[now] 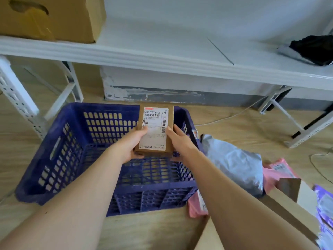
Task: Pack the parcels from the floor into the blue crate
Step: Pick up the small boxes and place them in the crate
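A purple parcel (326, 213) is cut off at the right edge (blurred too), and the small print on the box label (155, 129) is unreadable.

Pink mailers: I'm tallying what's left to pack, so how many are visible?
2. One pink mailer lies on the floor by the near right corner of the blue crate; the other pink mailer lies farther right, past the grey bag. Others may be hidden under it.

The floor (234, 130) is of light wood. A white metal shelf (162, 56) stands against a white wall (198, 11) with a worn grey baseboard (180, 98). A cardboard box (54, 17) sits on the shelf.
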A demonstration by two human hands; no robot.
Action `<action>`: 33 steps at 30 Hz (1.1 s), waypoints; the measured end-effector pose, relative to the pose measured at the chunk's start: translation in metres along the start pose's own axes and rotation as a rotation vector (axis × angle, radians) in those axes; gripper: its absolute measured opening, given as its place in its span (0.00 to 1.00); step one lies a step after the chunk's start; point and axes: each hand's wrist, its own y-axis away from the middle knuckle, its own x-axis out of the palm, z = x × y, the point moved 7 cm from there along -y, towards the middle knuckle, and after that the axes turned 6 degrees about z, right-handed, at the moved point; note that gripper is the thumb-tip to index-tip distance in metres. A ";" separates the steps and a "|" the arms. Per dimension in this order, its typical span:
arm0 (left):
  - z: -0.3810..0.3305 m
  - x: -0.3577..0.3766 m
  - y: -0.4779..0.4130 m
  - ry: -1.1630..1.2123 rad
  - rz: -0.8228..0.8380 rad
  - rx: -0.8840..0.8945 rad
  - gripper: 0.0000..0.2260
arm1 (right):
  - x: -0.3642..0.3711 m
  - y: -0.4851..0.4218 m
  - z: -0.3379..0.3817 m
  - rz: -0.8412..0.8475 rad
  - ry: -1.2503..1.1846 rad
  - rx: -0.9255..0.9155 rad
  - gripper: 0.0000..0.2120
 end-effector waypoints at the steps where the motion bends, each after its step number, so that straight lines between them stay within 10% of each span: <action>1: 0.004 -0.004 -0.010 -0.003 -0.018 0.010 0.13 | 0.004 -0.009 -0.008 0.004 -0.009 0.020 0.21; 33: 0.095 0.009 -0.146 -0.247 0.032 -0.263 0.27 | -0.003 -0.136 -0.107 -0.244 0.399 0.368 0.23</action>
